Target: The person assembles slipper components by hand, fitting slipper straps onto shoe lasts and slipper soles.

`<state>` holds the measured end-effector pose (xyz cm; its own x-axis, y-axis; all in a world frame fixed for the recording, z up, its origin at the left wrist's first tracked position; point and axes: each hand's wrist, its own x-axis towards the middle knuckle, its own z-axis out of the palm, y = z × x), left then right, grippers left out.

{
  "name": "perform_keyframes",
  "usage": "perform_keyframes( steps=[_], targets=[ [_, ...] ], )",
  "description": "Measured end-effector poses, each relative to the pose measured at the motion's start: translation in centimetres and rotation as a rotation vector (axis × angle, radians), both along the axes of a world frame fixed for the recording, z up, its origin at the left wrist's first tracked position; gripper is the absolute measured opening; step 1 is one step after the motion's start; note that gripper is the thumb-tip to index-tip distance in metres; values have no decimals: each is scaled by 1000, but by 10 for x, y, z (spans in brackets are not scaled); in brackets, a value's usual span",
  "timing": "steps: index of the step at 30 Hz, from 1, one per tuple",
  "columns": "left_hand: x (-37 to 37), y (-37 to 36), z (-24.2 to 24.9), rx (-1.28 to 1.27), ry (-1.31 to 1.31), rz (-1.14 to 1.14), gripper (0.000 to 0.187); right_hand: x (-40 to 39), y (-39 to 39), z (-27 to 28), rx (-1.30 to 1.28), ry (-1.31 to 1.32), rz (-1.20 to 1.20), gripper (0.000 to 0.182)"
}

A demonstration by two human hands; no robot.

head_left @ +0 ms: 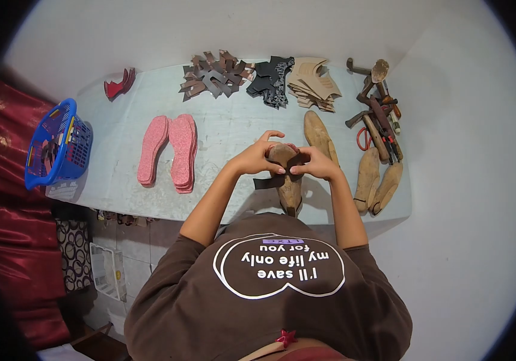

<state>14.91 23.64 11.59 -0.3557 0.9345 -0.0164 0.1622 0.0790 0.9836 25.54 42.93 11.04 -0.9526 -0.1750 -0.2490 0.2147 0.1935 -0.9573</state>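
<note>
A wooden shoe last (290,195) is held close in front of my body, with a number marked on it. My left hand (259,157) grips its left side, thumb on top and the index finger curved out past the far end. From the other side my right hand (317,164) clasps the last, its thumb pressing a dark strip (268,183) against it. This strip lies across the last and sticks out to the left. Reddish material shows partly behind the last's far end, mostly hidden by my fingers. Another wooden last (318,133) lies just beyond my right hand.
Pink insoles (183,150) are stacked left on the table (119,156). At the back lie brown pieces (216,78), black pieces (270,81), beige pieces (315,84) and red pieces (119,85). Hammers and other tools (381,114) and two lasts (367,180) are right; a blue basket (68,150) stands far left.
</note>
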Motion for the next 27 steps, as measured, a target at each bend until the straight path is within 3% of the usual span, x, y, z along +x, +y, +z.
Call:
perform_keyframes(
  steps=[7,10,13,15,19,20,21,23,24,27],
  targets=[
    [3,8,9,32,-98,-204,53,22,-3,2,-76,-18,-9,57],
    [1,15,6,64,58,-283,57,35,-7,5,-13,27,-73,58],
    [2,21,1,125,97,-254,62,46,-10,1,-38,48,-180,58],
    [4,22,3,19,2,-171,68,53,-13,1,-27,59,-235,59],
    [0,7,-6,-147,71,-94,59,66,-18,3,-26,56,-388,61],
    [-4,0,-14,-160,92,-127,41,71,-18,4,-26,52,-404,61],
    [-10,-4,-27,-161,89,-141,41,75,-18,4,-57,30,-426,61],
    [-20,-9,-55,-183,-239,-358,24,81,-17,3,-92,5,-455,61],
    [-18,-10,-58,-130,-276,-306,12,84,-16,2,-112,3,-485,60],
    [-18,-6,-64,-70,-408,-213,12,91,-17,1,-129,-4,-542,60]
  ],
)
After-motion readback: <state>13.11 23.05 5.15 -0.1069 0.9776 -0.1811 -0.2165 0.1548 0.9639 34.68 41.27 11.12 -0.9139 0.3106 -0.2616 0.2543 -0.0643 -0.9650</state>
